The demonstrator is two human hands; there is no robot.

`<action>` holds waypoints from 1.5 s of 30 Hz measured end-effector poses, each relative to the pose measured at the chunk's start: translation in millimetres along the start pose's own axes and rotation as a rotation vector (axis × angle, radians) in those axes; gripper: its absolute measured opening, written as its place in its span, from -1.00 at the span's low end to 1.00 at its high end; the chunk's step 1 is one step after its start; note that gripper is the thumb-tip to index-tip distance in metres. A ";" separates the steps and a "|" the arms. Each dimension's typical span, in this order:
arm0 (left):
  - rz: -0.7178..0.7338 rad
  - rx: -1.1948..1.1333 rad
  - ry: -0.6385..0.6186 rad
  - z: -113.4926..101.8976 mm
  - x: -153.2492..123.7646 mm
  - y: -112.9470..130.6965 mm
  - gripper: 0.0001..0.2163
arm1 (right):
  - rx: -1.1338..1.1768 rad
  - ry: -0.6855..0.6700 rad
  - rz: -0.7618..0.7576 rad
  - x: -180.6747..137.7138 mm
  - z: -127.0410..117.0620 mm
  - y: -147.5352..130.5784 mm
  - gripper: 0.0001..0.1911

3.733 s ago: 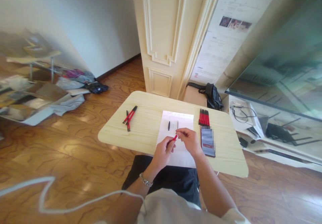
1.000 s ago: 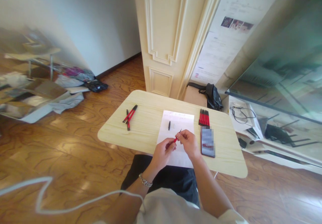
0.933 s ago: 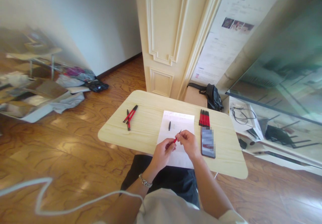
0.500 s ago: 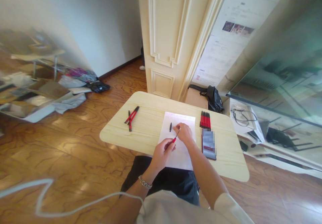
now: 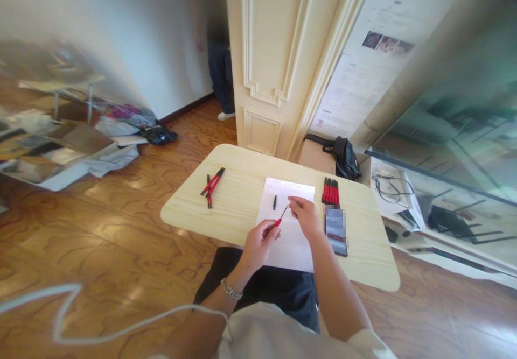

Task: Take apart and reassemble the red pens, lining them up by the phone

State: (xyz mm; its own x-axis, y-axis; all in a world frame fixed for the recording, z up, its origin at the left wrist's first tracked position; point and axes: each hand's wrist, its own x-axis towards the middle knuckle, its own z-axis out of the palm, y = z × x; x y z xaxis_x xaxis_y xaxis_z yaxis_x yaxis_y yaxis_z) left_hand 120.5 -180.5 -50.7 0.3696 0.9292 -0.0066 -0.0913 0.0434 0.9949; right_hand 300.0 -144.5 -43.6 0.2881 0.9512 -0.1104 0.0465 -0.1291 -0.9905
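Note:
My left hand (image 5: pixel 260 243) grips the red barrel of a disassembled pen (image 5: pixel 278 222), and a thin dark refill sticks out of it, tilted up to the right. Just beyond the refill's tip is my right hand (image 5: pixel 306 216), its thumb and forefinger pinched together. Whatever is between those fingertips is too small to make out. Below both hands lies a white sheet of paper (image 5: pixel 288 251). A small black pen part (image 5: pixel 275 202) rests on the paper, left of my right hand.
Several red-and-black pens (image 5: pixel 331 191) lie in a row at the right, above a phone (image 5: pixel 336 232). More red pens (image 5: pixel 212 182) lie crossed at the left of the table (image 5: pixel 186 208). A person (image 5: pixel 221 74) stands by the doorway. A white cable (image 5: pixel 133 329) crosses at lower left.
My right hand has shifted slightly right, away from the refill's tip. My left hand still holds the pen in nearly the same place. A person has come further into view at the doorway.

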 end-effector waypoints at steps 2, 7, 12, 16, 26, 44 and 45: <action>-0.006 -0.004 -0.007 2.7 0.4 0.6 -0.69 | 0.222 -0.028 0.006 -11.0 -1.7 -12.4 -0.68; -0.008 0.010 -0.015 8.9 0.5 3.2 -0.70 | 0.435 0.037 0.018 -30.0 1.5 -41.4 -0.70; -0.011 0.007 -0.031 10.5 -0.7 5.2 -0.70 | 0.426 0.025 -0.004 -35.2 4.4 -48.1 -0.71; -0.010 0.019 -0.030 10.0 -1.1 6.0 -0.69 | 0.407 0.034 -0.011 -35.9 5.1 -48.8 -0.71; 0.014 0.056 -0.029 9.5 -0.9 5.9 -0.71 | 0.435 0.023 -0.032 -34.8 5.3 -46.0 -0.72; -0.006 0.030 -0.001 9.8 2.1 1.7 -0.68 | 0.100 0.029 -0.105 -35.3 7.1 -30.6 -0.72; -0.009 0.023 -0.003 9.5 2.2 0.8 -0.68 | 0.067 -0.004 -0.102 -36.6 7.4 -29.6 -0.72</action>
State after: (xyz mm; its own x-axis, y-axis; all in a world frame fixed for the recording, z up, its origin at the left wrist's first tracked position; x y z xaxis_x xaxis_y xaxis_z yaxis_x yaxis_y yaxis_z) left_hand 130.0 -181.9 -49.0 0.3727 0.9278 -0.0157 -0.0666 0.0436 0.9968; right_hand 281.0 -173.4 -10.8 0.2814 0.9595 -0.0091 0.0109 -0.0127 -0.9999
